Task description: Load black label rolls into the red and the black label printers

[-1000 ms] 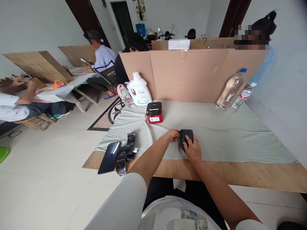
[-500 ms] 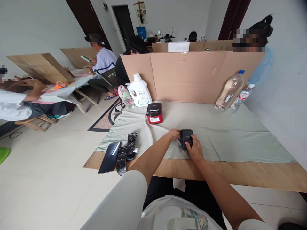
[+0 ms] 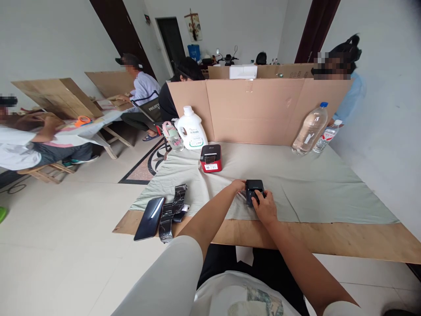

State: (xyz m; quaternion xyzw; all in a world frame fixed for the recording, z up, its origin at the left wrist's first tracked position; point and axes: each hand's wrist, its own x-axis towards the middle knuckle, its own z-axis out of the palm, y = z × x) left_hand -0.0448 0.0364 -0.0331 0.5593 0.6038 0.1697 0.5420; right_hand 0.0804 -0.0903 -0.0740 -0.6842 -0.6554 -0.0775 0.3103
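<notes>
While both hands clasp it, small boxy black device (image 3: 254, 188) sits on pale green cloth (image 3: 315, 184), near edge of plywood worktop (image 3: 345, 239). Left hand (image 3: 238, 186) pinches its left side; right hand (image 3: 265, 208) wraps its near end.

Small black boxy device (image 3: 254, 187), flat on grey-green cloth, near table's front edge

I am reading only one clear text: white letters "PROJE", cut off at the edge, are showing on the dark back of the folding chair (image 3: 148, 106) at the neighbouring table; the white jug (image 3: 191, 129) is carrying a printed label, too small for me to read; the red device (image 3: 211, 157) is showing a white sticker with a code-like pattern, illegible; the clear bottle (image 3: 309, 130) labels are blurring out.
</notes>
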